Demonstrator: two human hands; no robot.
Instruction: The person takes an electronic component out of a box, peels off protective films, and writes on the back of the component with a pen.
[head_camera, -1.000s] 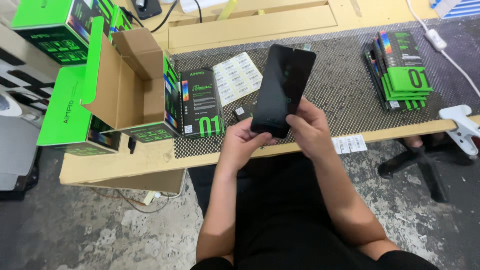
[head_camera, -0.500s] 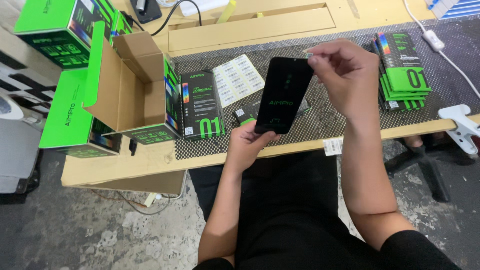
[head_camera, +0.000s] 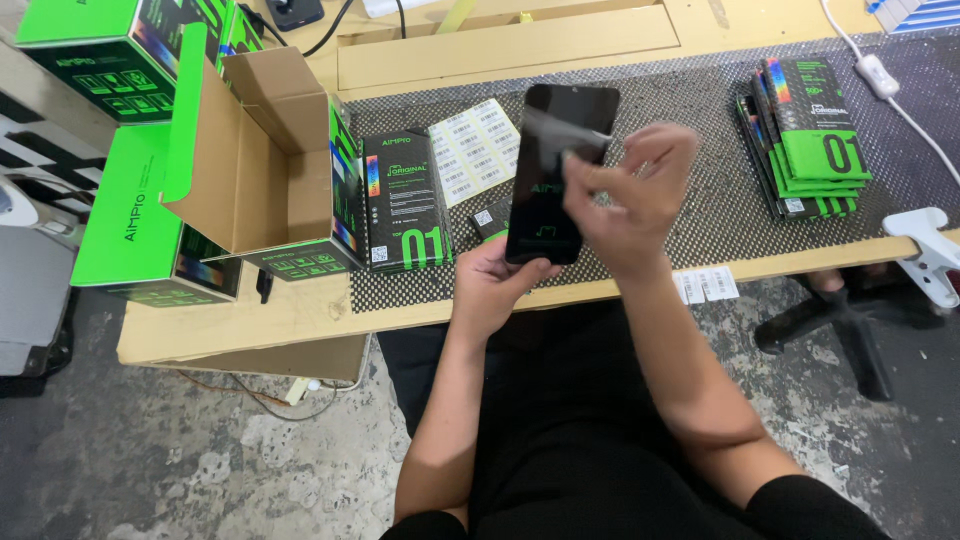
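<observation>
- The left hand (head_camera: 497, 285) grips the lower end of a black phone screen panel (head_camera: 558, 170), fingers curled around its bottom edge, and holds it upright and tilted slightly over the front edge of the bench (head_camera: 300, 315).
- The right hand (head_camera: 632, 195) sits in front of the panel's right side, thumb and forefinger pinched together on a thin clear film (head_camera: 560, 128) that lies partly lifted across the panel's upper face; the other fingers are loosely bent.
- The panel hangs above a dark woven mat (head_camera: 700, 210) that covers the bench.
- Just left of the panel a flat black-and-green retail box (head_camera: 405, 215) lies on the mat, with its left side against an open cardboard carton (head_camera: 265, 165) with green outer faces.
- Behind the panel, between it and the flat box, lies a white sheet of barcode stickers (head_camera: 478, 150).
- A small dark item lies on the mat just left of the panel's lower end; what it is cannot be told.
- Well to the right of the panel a fanned stack of black-and-green flat boxes (head_camera: 805, 135) rests on the mat.
- Further left of the panel, past the open carton, closed green cartons (head_camera: 135, 225) stand at the bench's end.
- A small strip of white labels (head_camera: 706, 284) hangs at the bench edge, right of the panel and below it.
- A white clamp (head_camera: 925, 250) grips the bench edge far to the panel's right.
</observation>
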